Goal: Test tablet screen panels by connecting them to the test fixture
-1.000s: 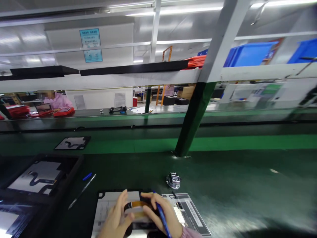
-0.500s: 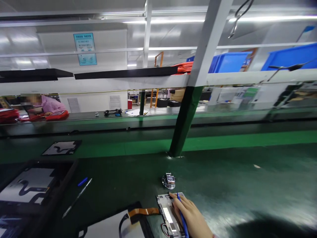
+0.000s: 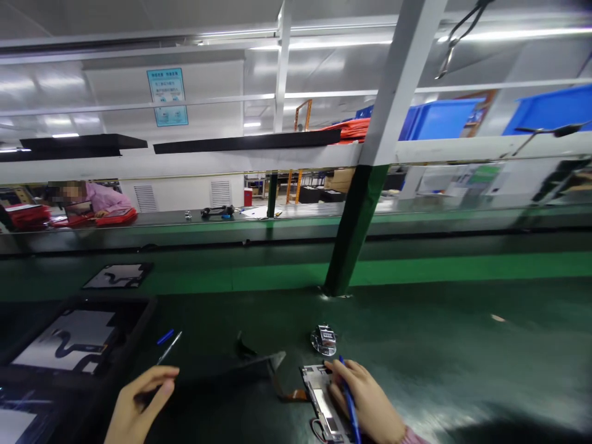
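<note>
My left hand (image 3: 139,404) is at the bottom left, fingers closed on the left edge of a dark flat panel (image 3: 222,372), which it holds lifted and nearly edge-on above the green bench. An orange flex cable (image 3: 291,394) hangs from the panel's right end. My right hand (image 3: 367,401) rests on a grey metal frame part (image 3: 319,398) lying on the bench, with a blue pen (image 3: 350,404) gripped between its fingers.
A chrome tally counter (image 3: 324,340) sits just beyond the frame part. A pen and blue cap (image 3: 169,345) lie at left beside a black tray (image 3: 69,336) holding panels. Another panel (image 3: 118,275) lies further back. A slanted post (image 3: 354,228) rises mid-bench. A person in pink (image 3: 99,198) works far left.
The panel that lay flat under both hands has been lifted and tipped up by my left hand. My right hand moved right onto the metal frame part, still with the pen.
</note>
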A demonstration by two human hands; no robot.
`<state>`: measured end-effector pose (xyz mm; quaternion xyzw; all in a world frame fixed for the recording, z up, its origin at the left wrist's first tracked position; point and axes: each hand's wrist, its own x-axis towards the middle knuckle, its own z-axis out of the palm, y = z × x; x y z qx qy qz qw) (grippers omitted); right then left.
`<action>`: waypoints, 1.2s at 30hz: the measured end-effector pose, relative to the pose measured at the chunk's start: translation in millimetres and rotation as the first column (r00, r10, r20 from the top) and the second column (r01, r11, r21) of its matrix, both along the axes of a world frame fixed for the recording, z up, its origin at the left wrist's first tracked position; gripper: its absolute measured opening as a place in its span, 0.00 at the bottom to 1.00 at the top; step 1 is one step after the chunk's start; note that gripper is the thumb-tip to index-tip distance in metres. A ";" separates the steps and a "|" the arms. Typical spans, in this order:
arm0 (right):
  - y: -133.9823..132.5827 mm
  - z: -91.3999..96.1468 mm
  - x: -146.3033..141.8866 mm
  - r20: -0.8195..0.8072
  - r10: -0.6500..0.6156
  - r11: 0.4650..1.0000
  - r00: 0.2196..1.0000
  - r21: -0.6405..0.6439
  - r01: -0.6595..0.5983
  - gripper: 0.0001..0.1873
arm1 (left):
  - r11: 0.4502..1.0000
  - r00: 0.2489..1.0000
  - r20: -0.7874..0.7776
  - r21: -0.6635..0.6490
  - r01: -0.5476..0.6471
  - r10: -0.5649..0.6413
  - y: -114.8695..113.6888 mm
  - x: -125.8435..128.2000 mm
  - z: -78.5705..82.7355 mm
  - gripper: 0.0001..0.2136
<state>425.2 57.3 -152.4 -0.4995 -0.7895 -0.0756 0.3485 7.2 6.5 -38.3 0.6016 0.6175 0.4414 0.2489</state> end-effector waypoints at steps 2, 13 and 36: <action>0.3 11.1 -9.5 -0.114 -0.006 1.000 0.994 -0.031 0.003 0.05 | 0.999 0.998 0.038 0.030 -0.044 0.043 14.8 7.4 6.9 0.18; 25.3 59.8 -125.2 -0.525 0.167 0.983 0.835 0.152 -0.101 0.18 | 0.964 0.993 0.115 0.259 -0.064 0.035 46.0 15.1 -15.1 0.14; 16.2 38.5 -113.1 -0.486 0.281 0.931 0.827 -0.070 -0.358 0.18 | 0.990 0.985 0.170 0.130 -0.055 0.033 53.9 15.8 -32.3 0.22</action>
